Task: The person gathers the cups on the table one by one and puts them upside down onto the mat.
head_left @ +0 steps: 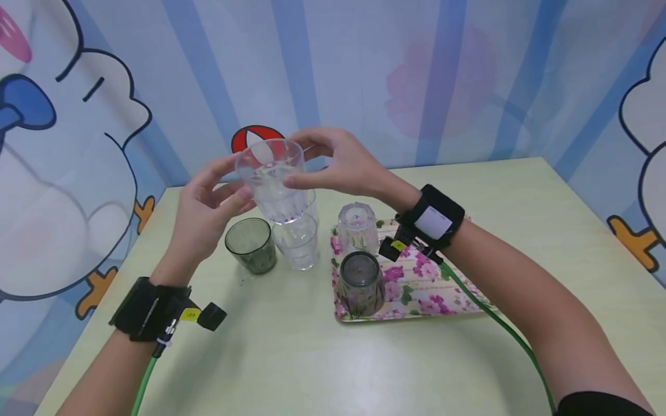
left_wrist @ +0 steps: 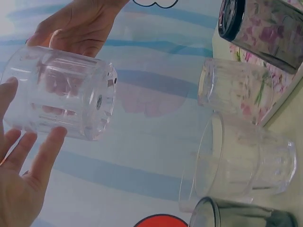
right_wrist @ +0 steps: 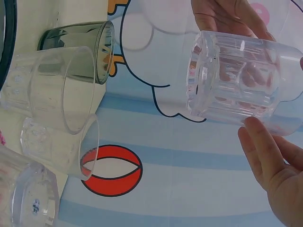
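A clear, faceted plastic cup (head_left: 276, 188) is held up above the table between both hands, mouth upward and slightly tilted. My left hand (head_left: 200, 211) grips its left side, with the thumb in front and fingers spread round the wall (left_wrist: 61, 94). From the other side, my right hand (head_left: 343, 164) holds it near the rim between thumb and fingers. Below stands another clear cup (head_left: 298, 248), with a further clear cup (head_left: 312, 202) partly hidden behind it. Beside them on the left is an upright grey-green glass (head_left: 252, 248).
A floral tray (head_left: 432, 289) lies right of the standing cups. On its left end, a clear cup (head_left: 358, 225) and a dark grey glass (head_left: 361, 283) stand upside down. A patterned curtain (head_left: 354, 69) hangs behind the pale table (head_left: 291, 358). Green cables (head_left: 499, 329) trail from both wrists.
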`<action>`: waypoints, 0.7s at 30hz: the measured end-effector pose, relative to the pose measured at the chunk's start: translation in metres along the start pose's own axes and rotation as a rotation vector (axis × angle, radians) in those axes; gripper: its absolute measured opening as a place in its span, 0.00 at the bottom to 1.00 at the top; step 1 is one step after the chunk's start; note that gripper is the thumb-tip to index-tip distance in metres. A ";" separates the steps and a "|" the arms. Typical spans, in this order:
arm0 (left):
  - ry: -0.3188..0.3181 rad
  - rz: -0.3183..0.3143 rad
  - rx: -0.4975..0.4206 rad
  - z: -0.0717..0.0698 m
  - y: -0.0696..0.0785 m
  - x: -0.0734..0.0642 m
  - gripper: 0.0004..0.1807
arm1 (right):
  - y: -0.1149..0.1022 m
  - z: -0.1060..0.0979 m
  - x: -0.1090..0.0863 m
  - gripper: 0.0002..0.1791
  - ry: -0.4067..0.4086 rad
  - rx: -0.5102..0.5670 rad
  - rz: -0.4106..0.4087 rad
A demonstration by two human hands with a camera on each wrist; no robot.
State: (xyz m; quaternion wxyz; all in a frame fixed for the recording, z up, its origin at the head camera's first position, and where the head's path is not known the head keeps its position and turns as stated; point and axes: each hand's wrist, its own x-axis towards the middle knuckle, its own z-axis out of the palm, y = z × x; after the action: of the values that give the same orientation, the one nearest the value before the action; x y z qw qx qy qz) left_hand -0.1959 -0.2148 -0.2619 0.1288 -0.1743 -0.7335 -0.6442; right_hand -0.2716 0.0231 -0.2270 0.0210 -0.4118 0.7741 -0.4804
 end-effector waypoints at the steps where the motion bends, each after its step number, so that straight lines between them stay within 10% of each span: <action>1: -0.002 0.003 0.004 0.002 0.001 0.000 0.26 | 0.000 -0.001 -0.002 0.30 0.003 0.003 0.007; 21: -0.018 -0.013 0.082 0.034 0.004 -0.007 0.29 | -0.003 -0.016 -0.039 0.32 0.039 0.027 0.048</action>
State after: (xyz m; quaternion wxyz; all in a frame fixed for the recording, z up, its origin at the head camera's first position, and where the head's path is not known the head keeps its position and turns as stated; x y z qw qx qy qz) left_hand -0.1868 -0.1815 -0.2655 0.1248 -0.1698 -0.7617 -0.6127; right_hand -0.2508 0.0597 -0.2302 0.0233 -0.3833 0.7775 -0.4980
